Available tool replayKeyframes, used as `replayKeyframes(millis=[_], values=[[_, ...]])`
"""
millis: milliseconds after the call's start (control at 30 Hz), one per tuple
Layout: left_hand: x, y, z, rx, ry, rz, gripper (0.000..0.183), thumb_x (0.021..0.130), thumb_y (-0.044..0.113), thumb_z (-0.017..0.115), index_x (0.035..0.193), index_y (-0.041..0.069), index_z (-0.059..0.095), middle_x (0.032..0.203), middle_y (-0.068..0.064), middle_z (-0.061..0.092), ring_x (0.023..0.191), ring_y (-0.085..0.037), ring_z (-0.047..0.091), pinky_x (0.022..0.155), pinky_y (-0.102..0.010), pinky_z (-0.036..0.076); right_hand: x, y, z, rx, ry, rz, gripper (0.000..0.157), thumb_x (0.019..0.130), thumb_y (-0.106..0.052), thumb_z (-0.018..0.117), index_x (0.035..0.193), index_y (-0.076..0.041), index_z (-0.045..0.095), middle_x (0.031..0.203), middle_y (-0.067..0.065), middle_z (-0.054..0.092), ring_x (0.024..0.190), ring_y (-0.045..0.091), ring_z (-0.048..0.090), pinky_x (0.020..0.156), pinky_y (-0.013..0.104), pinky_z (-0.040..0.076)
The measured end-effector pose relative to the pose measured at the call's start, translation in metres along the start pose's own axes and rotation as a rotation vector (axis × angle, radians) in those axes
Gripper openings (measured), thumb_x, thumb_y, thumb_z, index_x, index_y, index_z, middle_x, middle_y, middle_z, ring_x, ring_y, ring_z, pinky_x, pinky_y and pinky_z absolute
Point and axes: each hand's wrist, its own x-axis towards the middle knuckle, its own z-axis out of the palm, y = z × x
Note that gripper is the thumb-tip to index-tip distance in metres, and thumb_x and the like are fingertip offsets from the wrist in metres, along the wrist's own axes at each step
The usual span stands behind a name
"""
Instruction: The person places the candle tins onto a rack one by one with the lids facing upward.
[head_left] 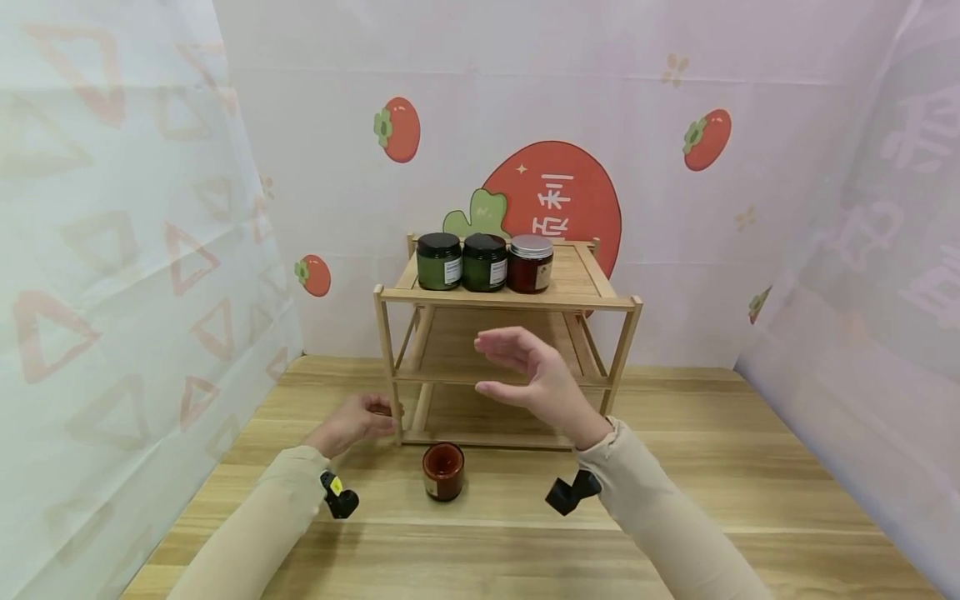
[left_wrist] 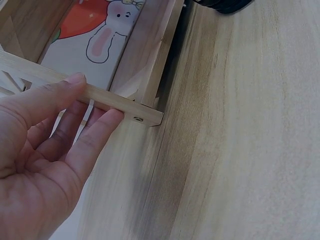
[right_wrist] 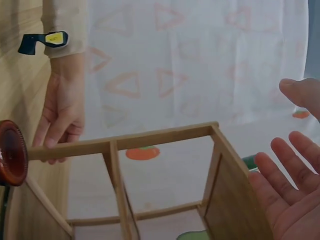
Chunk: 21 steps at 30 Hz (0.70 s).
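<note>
A wooden shelf rack (head_left: 510, 297) stands on the table, its tiers held by slim posts. My left hand (head_left: 358, 423) grips the lower part of its front left post, thumb on one side and fingers on the other in the left wrist view. In front of the rack my right hand (head_left: 536, 375) hovers at the middle tier's height, holding nothing, thumb spread away from the fingers. Two green jars with black lids (head_left: 438, 262) (head_left: 484, 262) and a reddish-brown jar with a silver lid (head_left: 530, 265) sit in a row on the top tier.
An amber glass jar (head_left: 443, 472) without a lid stands on the wooden table (head_left: 675, 467), just in front of the rack near its left post. Printed cloth sheets (head_left: 337, 167) enclose the back and both sides.
</note>
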Motion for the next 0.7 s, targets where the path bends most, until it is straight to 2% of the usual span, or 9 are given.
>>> replayKeyframes(millis=[133,300,433,600,700], values=[[0.0,0.0,0.0,-0.006,0.006,-0.003,0.036,0.09,-0.003,0.062,0.121,-0.016,0.048,0.127,-0.036,0.05,0.107,-0.028,0.061,0.095,-0.039,0.055,-0.01,0.016,0.01,-0.009,-0.027,0.041,0.049,0.079,0.0,0.077,0.124,-0.002,0.056,0.125,0.019,0.06,0.119,0.036,0.057,0.103,0.033,0.05],[0.0,0.0,0.0,-0.01,0.005,-0.004,0.034,0.09,-0.002,0.062,0.12,-0.014,0.05,0.126,-0.034,0.051,0.108,-0.03,0.061,0.093,-0.036,0.056,-0.02,0.034,0.021,-0.016,-0.063,0.113,0.049,0.08,-0.006,0.078,0.124,-0.003,0.056,0.126,0.02,0.059,0.119,0.029,0.058,0.104,0.032,0.049],[0.0,0.0,0.0,-0.011,0.003,-0.004,0.033,0.09,-0.002,0.062,0.119,-0.013,0.05,0.126,-0.034,0.051,0.107,-0.028,0.062,0.091,-0.033,0.057,-0.026,0.045,0.028,-0.034,-0.085,0.157,0.048,0.081,-0.012,0.078,0.124,-0.006,0.057,0.126,0.012,0.061,0.119,0.025,0.058,0.104,0.031,0.049],[0.0,0.001,0.001,-0.001,0.011,0.001,0.032,0.089,-0.005,0.062,0.118,-0.014,0.051,0.125,-0.036,0.051,0.1,-0.021,0.063,0.088,-0.032,0.058,-0.031,0.059,0.035,-0.059,-0.105,0.185,0.048,0.08,-0.015,0.079,0.123,-0.008,0.058,0.125,0.008,0.062,0.117,0.023,0.059,0.102,0.029,0.05],[0.0,0.001,0.001,0.009,0.02,0.005,0.032,0.088,-0.006,0.062,0.117,-0.015,0.051,0.123,-0.036,0.052,0.096,-0.018,0.063,0.087,-0.031,0.059,-0.033,0.066,0.038,-0.065,-0.124,0.216,0.051,0.08,-0.017,0.08,0.124,-0.006,0.058,0.126,0.007,0.062,0.118,0.024,0.058,0.103,0.035,0.05]])
